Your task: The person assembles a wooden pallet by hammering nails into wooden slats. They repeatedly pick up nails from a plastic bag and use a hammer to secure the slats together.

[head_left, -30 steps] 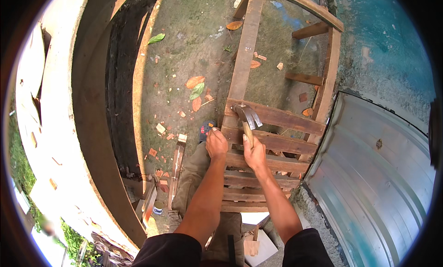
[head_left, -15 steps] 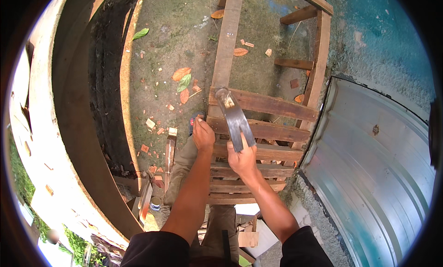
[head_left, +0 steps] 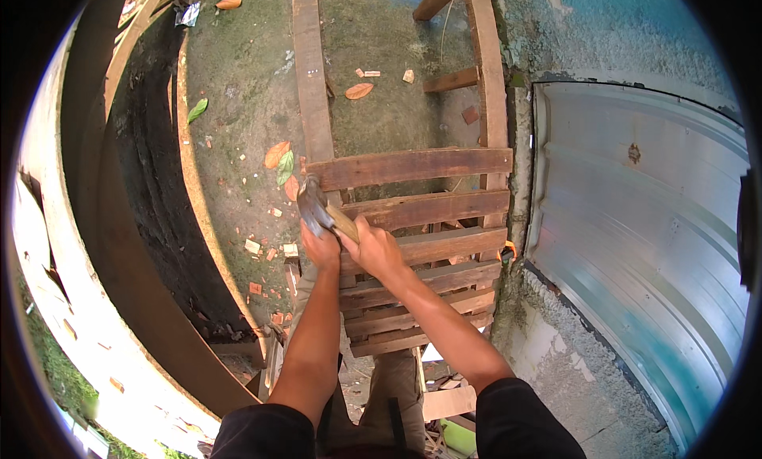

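- Head view: no package or sign is plain to see; a small pale scrap (head_left: 189,13) lies at the top left edge, and a green bit (head_left: 459,437) shows at the bottom beside the legs, too small to tell what it is.
- The ground (head_left: 238,109) is mossy concrete, strewn with leaves (head_left: 278,155) and brick chips (head_left: 252,246); a dark curved trench (head_left: 151,189) runs down the left, with a pale wall (head_left: 55,244) beyond it.
- A wooden frame (head_left: 413,169) of two long rails and cross slats stands below the person; the slats lie close together toward the bottom, wider apart above.
- On the right a corrugated metal sheet (head_left: 635,244) touches a rough grey wall (head_left: 571,46); the frame's right rail runs just beside its edge.
- The right hand (head_left: 379,252) has its grip closed round the wooden handle of a hammer (head_left: 317,209); the head sits at the left rail, by the left end of the top slat.
- The left hand (head_left: 321,246) lies just under the hammer head, touching the rail; whether its grip is closed I cannot tell.
- Open ground shows between the rails above the top slat; the trench edge lies near on the left.
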### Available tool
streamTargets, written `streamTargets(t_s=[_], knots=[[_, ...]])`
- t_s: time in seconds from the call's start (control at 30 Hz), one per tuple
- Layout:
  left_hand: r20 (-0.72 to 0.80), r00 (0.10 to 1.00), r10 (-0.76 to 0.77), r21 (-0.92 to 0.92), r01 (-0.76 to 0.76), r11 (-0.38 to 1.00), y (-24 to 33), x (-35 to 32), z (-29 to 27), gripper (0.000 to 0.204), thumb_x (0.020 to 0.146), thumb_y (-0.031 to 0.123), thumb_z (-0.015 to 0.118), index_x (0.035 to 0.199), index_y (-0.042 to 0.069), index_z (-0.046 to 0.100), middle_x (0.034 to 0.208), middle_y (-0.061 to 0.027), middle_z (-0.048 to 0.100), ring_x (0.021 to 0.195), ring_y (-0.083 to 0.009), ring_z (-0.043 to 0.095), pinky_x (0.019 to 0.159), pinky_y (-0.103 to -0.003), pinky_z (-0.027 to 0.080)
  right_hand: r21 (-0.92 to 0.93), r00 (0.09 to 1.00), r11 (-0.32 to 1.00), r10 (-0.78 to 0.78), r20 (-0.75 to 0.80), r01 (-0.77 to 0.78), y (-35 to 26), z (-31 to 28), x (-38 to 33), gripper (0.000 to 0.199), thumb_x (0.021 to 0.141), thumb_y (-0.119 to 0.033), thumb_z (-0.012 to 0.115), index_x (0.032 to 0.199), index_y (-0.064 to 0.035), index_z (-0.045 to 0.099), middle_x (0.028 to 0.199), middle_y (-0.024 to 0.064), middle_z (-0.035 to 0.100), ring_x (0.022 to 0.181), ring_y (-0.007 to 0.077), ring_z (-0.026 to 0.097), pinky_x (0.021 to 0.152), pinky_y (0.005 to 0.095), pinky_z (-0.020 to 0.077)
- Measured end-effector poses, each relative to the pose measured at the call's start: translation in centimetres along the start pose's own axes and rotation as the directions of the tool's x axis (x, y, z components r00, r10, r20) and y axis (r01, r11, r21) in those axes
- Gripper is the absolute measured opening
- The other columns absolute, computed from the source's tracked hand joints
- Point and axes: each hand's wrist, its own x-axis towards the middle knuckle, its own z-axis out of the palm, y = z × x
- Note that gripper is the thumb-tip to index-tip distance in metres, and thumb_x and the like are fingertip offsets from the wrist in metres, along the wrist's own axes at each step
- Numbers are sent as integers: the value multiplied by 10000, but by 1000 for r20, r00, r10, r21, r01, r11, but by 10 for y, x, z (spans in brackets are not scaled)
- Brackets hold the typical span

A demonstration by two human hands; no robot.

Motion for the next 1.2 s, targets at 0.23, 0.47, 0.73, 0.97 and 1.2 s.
streamTargets(t_s=[0.23, 0.47, 0.73, 0.97, 1.2], knots=[[-81, 996, 31, 382, 2, 924, 5, 1, -2, 481, 1055, 286, 337, 1359, -31, 534, 1334, -300, 573, 1256, -481, 517, 1087, -508, 392, -9, 997, 997, 80, 19, -80, 6, 9, 0, 461, 981, -439, 634, 1005, 15, 557, 738, 285, 676, 724, 474, 687, 609, 533, 551], [-76, 984, 159, 482, -103, 870, 27, 6, 4, 481, 1048, 261, 291, 1255, -54, 590, 1259, -314, 613, 1188, -496, 550, 1039, -518, 411, -10, 990, 993, 122, 69, -122, 14, -10, 11, 512, 983, -504, 595, 1062, 2, 592, 764, 262, 700, 746, 488, 695, 667, 574, 564], [-70, 993, 91, 527, -40, 849, 35, 1, 4, 550, 1048, 290, 248, 1217, -92, 606, 1211, -336, 626, 1159, -510, 552, 1030, -517, 405, 421, 893, 861, 399, -211, -285, 18, -20, -99, 393, 996, -391, 634, 1055, -4, 600, 796, 287, 682, 798, 493, 687, 661, 541, 531], [-45, 997, 67, 438, -41, 898, 46, 9, -7, 638, 1073, 389, 250, 1288, -125, 560, 1328, -367, 567, 1236, -508, 518, 1093, -490, 360, 161, 699, 891, 435, -568, -423, 108, 3, -232, 356, 982, -282, 672, 1146, 25, 596, 897, 279, 675, 815, 483, 663, 686, 517, 521], [231, 759, 609, 477, -634, 609, 85, -100, 18, 558, 967, 143, 590, 1457, -35, 390, 1450, -267, 433, 1378, -419, 392, 1175, -508, 267, 19, 804, 922, 348, -482, -388, 179, 10, -304, 423, 953, -211, 683, 1277, 21, 539, 1085, 240, 594, 1046, 434, 601, 877, 498, 502]])
